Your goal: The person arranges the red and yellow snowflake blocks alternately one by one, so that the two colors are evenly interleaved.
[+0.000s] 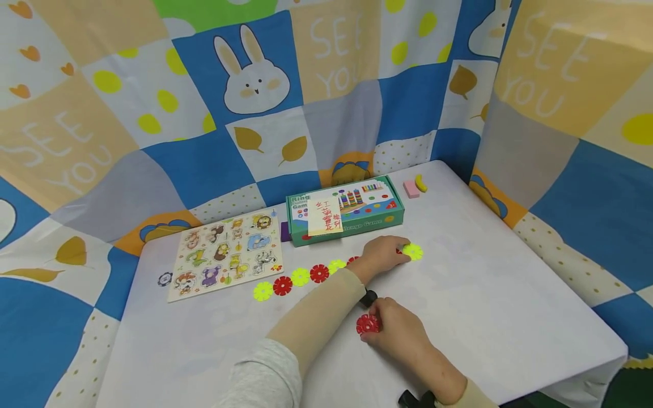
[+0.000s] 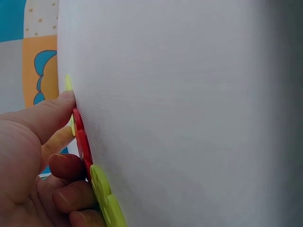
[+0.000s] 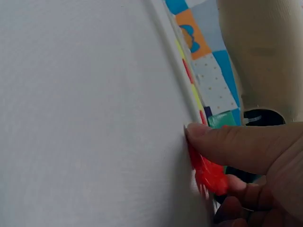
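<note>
A row of yellow-green and red snowflake discs [image 1: 300,277] runs across the white table, colours alternating. At the row's right end my left hand [image 1: 384,258] pinches a yellow-green snowflake disc [image 1: 414,252] by its near edge. In the left wrist view, its thumb [image 2: 57,111] touches that disc, and the curled lower fingers lie beside red and yellow-green discs [image 2: 105,196]. Nearer me, my right hand [image 1: 403,331] holds red snowflake discs [image 1: 367,324] between thumb and fingers. The right wrist view shows the red bunch [image 3: 208,175] just under the thumb; its exact number is unclear.
Behind the row lies a green ring game box [image 1: 347,209] with a paper label. A wooden animal puzzle board [image 1: 224,255] is at the left. A pink block [image 1: 411,189] and a toy banana [image 1: 420,182] sit at the back right. Patterned cloth [image 1: 342,124] hangs behind.
</note>
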{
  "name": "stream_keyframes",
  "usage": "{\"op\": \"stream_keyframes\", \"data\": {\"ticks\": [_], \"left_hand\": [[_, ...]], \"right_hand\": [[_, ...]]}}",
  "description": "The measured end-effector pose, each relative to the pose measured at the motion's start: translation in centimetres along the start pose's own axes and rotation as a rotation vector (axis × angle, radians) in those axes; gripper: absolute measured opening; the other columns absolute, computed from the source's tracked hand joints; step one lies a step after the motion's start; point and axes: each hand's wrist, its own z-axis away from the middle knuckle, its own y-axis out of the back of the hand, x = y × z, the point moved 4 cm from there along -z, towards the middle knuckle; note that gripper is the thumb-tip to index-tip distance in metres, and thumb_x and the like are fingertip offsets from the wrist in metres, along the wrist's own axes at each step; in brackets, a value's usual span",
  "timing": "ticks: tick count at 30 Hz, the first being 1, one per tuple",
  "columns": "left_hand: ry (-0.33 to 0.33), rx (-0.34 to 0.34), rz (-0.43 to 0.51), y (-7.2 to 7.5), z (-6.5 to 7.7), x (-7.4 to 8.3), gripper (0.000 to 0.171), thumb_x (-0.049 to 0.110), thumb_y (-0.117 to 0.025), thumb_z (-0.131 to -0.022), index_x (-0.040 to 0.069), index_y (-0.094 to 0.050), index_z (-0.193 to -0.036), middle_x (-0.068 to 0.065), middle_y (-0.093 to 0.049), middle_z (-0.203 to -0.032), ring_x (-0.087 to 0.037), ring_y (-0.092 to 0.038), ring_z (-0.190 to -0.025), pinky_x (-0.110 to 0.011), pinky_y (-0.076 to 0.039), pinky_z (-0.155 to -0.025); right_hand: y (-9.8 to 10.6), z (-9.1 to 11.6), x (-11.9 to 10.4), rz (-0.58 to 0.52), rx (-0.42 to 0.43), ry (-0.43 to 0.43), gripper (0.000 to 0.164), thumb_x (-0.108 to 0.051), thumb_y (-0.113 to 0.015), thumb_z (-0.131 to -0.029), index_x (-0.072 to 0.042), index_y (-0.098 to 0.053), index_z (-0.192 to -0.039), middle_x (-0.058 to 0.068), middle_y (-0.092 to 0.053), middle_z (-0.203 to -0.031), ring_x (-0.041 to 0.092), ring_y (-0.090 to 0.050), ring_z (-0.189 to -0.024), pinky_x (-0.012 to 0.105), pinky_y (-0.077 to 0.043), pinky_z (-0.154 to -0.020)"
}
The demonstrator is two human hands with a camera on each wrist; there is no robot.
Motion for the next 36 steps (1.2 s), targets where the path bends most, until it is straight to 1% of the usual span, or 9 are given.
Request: {"op": "stream_keyframes", "data": {"ticks": [2, 5, 8, 10, 16, 22, 25, 32, 36], "left_hand": [[0.0, 0.003, -0.003, 0.0, 0.0, 0.1, 0.045, 0.042, -0.064, -0.088, 0.032, -0.056, -0.131, 0.012, -0.056, -0.127, -0.008, -0.05, -0.113, -0.031, -0.042, -0.09], [0.004, 0.003, -0.005, 0.1, 0.1, 0.1, 0.045, 0.042, -0.064, -0.088, 0.032, -0.056, -0.131, 0.012, -0.056, -0.127, -0.008, -0.05, -0.112, -0.03, -0.042, -0.09], [0.01, 0.002, -0.004, 0.2, 0.1, 0.1, 0.045, 0.042, -0.063, -0.088, 0.032, -0.056, -0.131, 0.013, -0.056, -0.127, -0.008, -0.05, -0.113, -0.031, -0.042, -0.091], [0.014, 0.002, -0.001, 0.2, 0.1, 0.1, 0.044, 0.042, -0.064, -0.088, 0.032, -0.057, -0.13, 0.013, -0.056, -0.127, -0.008, -0.05, -0.114, -0.031, -0.042, -0.091], [0.016, -0.005, -0.014, 0.1, 0.0, 0.2, 0.045, 0.043, -0.064, -0.087, 0.033, -0.057, -0.13, 0.014, -0.056, -0.127, -0.007, -0.05, -0.115, -0.032, -0.041, -0.093], [0.019, -0.004, -0.022, -0.1, -0.3, -0.1, 0.045, 0.045, -0.064, -0.087, 0.033, -0.057, -0.13, 0.014, -0.057, -0.126, -0.006, -0.05, -0.116, -0.032, -0.041, -0.094], [0.027, -0.006, -0.021, -0.1, -0.4, -0.1, 0.046, 0.046, -0.064, -0.086, 0.033, -0.057, -0.13, 0.015, -0.057, -0.126, -0.007, -0.05, -0.116, -0.032, -0.041, -0.094], [0.013, -0.016, -0.022, 0.0, -0.2, -0.1, 0.046, 0.045, -0.063, -0.087, 0.032, -0.057, -0.131, 0.014, -0.057, -0.125, -0.008, -0.051, -0.115, -0.032, -0.041, -0.094], [-0.007, -0.013, -0.019, -0.1, -0.2, 0.0, 0.045, 0.044, -0.063, -0.087, 0.032, -0.057, -0.131, 0.014, -0.057, -0.125, -0.007, -0.05, -0.115, -0.031, -0.041, -0.094]], "right_hand": [[0.1, 0.2, 0.0, -0.025, -0.019, 0.007, 0.038, -0.03, -0.083, -0.066, -0.019, -0.055, -0.09, -0.011, -0.05, -0.072, 0.005, -0.047, -0.063, 0.027, -0.04, -0.056], [0.5, 0.3, 0.1, -0.071, -0.047, 0.051, 0.032, -0.023, -0.077, -0.075, -0.02, -0.053, -0.094, -0.013, -0.05, -0.068, 0.004, -0.047, -0.061, 0.025, -0.041, -0.057], [1.3, 0.1, 0.5, -0.171, -0.096, 0.106, 0.023, -0.013, -0.069, -0.084, -0.019, -0.054, -0.1, -0.012, -0.053, -0.069, 0.004, -0.051, -0.06, 0.024, -0.043, -0.059], [2.1, -0.2, 1.0, -0.261, -0.138, 0.115, 0.021, -0.009, -0.065, -0.087, -0.017, -0.057, -0.105, -0.009, -0.058, -0.075, 0.005, -0.055, -0.061, 0.024, -0.046, -0.06], [5.0, -1.0, 2.7, -0.529, -0.235, 0.008, 0.033, -0.01, -0.063, -0.089, -0.006, -0.062, -0.122, 0.008, -0.062, -0.101, 0.022, -0.065, -0.067, 0.028, -0.052, -0.06], [7.4, -2.1, 4.5, -0.671, -0.255, -0.023, 0.041, -0.012, -0.067, -0.087, 0.0, -0.058, -0.126, 0.017, -0.062, -0.107, 0.029, -0.067, -0.078, 0.035, -0.055, -0.07], [8.5, -2.7, 5.8, -0.695, -0.238, -0.073, 0.046, -0.013, -0.07, -0.085, -0.001, -0.058, -0.127, 0.018, -0.062, -0.107, 0.028, -0.067, -0.082, 0.037, -0.054, -0.073], [10.9, -4.4, 9.2, -0.665, -0.166, -0.154, 0.058, -0.021, -0.072, -0.084, -0.003, -0.051, -0.135, 0.021, -0.059, -0.113, 0.021, -0.066, -0.09, 0.027, -0.052, -0.076], [11.7, -5.8, 12.1, -0.58, -0.12, -0.255, 0.063, -0.03, -0.07, -0.086, -0.009, -0.046, -0.14, 0.02, -0.05, -0.127, 0.025, -0.056, -0.103, 0.028, -0.05, -0.081]]}}
